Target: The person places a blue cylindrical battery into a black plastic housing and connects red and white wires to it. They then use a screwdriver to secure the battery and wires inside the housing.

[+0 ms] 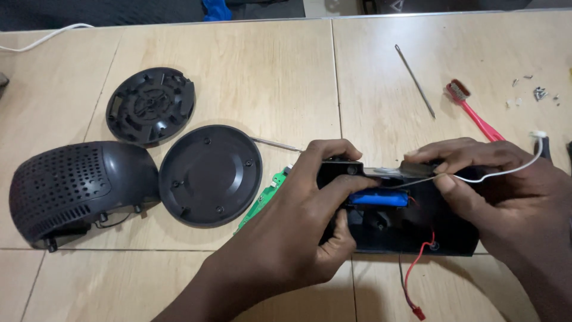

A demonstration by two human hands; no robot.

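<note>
A black plastic housing lies on the wooden table, with a blue cylindrical battery seated in it. My left hand grips the housing's left end, thumb along the battery. My right hand holds the housing's upper right part, fingers pinching a small dark piece and a thin white wire. A red wire with a connector trails off the housing toward the near edge. A green circuit board sticks out from under my left hand.
To the left lie a black mesh grille cover, a round black disc and a ribbed round plate. A long metal rod, a red-handled brush and loose screws lie at the far right. A white cable crosses the far left corner.
</note>
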